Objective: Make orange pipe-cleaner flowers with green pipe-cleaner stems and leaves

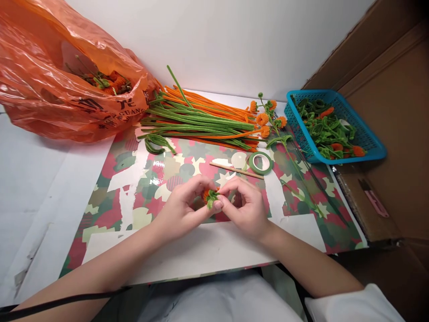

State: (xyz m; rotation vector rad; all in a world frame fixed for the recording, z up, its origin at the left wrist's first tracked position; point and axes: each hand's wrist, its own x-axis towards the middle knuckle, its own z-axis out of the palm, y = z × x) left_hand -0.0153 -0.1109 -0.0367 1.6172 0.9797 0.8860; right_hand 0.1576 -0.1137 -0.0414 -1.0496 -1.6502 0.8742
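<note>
My left hand [182, 208] and my right hand [246, 205] meet over the patterned mat [134, 188], both pinched on a small orange and green pipe-cleaner piece [210, 197]. My fingers hide most of that piece. Behind my hands lie a thin wooden stick [236, 170] and a roll of green tape [261, 162]. Further back is a pile of green and orange pipe cleaners [201, 120].
An orange plastic bag [63, 76] with made flowers sits at the back left. A finished flower stem [278, 134] lies at the right beside a blue basket [375, 145] of green and orange parts. A cardboard box [395, 134] with a pink cutter [375, 202] borders the right.
</note>
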